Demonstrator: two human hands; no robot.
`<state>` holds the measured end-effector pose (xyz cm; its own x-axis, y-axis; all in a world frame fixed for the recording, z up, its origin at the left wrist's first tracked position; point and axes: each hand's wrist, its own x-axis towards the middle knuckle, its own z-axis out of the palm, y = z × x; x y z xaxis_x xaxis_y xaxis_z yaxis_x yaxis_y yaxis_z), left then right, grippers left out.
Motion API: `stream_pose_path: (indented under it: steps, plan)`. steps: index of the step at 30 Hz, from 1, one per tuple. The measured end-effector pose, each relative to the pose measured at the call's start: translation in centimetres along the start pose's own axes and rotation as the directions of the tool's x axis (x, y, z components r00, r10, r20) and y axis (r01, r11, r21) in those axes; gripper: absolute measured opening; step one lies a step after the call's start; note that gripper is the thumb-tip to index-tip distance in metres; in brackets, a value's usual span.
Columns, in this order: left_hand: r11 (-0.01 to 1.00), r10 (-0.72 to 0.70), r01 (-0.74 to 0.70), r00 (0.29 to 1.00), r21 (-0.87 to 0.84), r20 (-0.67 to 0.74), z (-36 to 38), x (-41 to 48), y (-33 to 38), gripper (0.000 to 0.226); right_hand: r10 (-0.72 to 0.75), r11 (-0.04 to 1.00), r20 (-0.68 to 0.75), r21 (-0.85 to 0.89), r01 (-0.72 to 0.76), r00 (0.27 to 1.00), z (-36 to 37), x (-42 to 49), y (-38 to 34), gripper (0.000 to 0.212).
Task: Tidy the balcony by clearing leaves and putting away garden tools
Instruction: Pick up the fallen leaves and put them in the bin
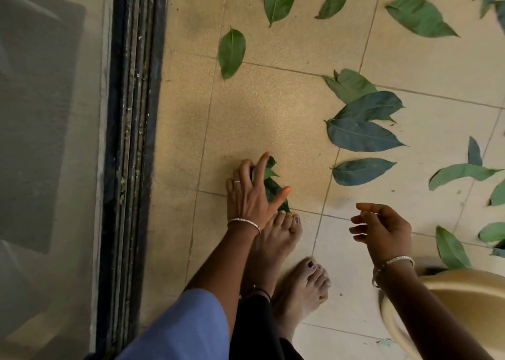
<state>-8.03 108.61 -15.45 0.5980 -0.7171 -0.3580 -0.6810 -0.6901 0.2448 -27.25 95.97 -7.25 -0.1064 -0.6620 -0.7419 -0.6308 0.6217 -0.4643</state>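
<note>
Blue sleeve (191, 324), bare feet (300, 288), perhaps bucket (475, 299), leaves (363, 135)

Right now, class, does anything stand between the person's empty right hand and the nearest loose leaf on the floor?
Nothing visible does. The right hand hangs open, and the nearest leaf lies flat just beyond its fingertips, with only bare floor tiles showing between them.
</note>
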Motion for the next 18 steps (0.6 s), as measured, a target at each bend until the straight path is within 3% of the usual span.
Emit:
stream_pose_path:
  steps: [2, 5, 13, 16, 18]
  plan:
    - [0.978, 0.099, -0.106, 0.994, 0.179, 0.046, 0.9, 1.3, -0.8, 0.092, 0.002, 1.0, -0.009, 0.002, -0.002, 1.0, -0.5, 0.4, 0.3, 0.022]
    - [0.939, 0.166, -0.172, 0.985, 0.299, 0.046, 1.9, 2.7, -1.6, 0.089, 0.004, 1.0, -0.018, 0.03, -0.004, 1.0, -0.8, 1.2, 0.7, 0.022]
    - [0.899, 0.335, -0.296, 0.94, 0.323, -0.07, 2.5, 3.3, -1.5, 0.02, -0.032, 0.999, -0.043, -0.01, 0.032, 0.999, -1.1, 3.8, 0.0, 0.021]
    - [0.904, 0.378, -0.35, 0.923, 0.246, -0.073, 2.2, 4.0, -1.3, 0.009, -0.107, 0.987, -0.063, -0.129, 0.098, 0.992, -1.0, 5.4, -1.1, 0.016]
    - [0.949, 0.298, -0.293, 0.954, 0.113, -0.026, 1.4, 4.3, -0.9, 0.016, -0.213, 0.94, -0.029, -0.278, 0.196, 0.977, -1.0, 6.7, -2.1, 0.016]
